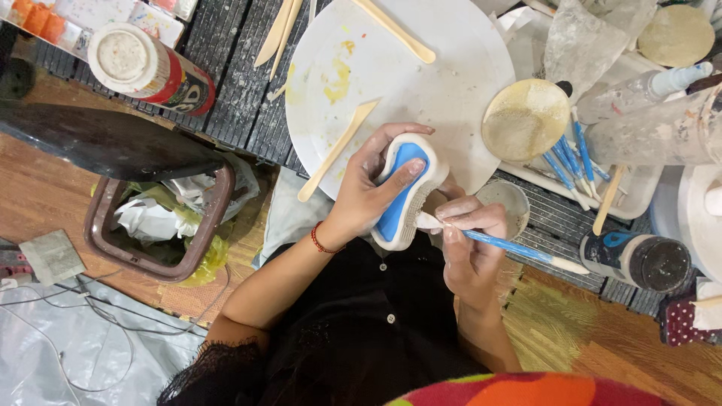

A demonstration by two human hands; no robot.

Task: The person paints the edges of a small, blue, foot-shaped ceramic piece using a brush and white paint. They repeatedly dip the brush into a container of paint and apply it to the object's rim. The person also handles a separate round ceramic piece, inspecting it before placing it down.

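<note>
fingers of the left hand (368, 197) wrapped around a clay piece (404, 192), thumb lying across its blue face; fingers (460, 213) of the right hand (470, 244) pinched narrow on a blue-handled tool (519, 249), its pale tip touching the lower edge of the piece.

clay piece: rounded, kidney-like slab, white body with a glossy blue inset, lower rim rough and stippled; held in the air above the person's lap, just in front of the bench edge.

bench (241, 90): dark ribbed mat, dusted with white smears.
round white board (421, 83): large, stained yellow, carrying two wooden modelling sticks (337, 150).
brown waste bin (162, 218): on the floor at left, holding crumpled paper and a yellow-green liner.
red and white can (150, 69): lying on its side, upper left of the bench.
dark bottle (638, 258): on its side, right of the tool.
round sandy disc (525, 120): beside the board.
small grey cup (508, 204): behind the right hand.
blue tools (571, 159): a bundle in a white tray.
floor: worn wood, grey sheet with cables at lower left.
</note>
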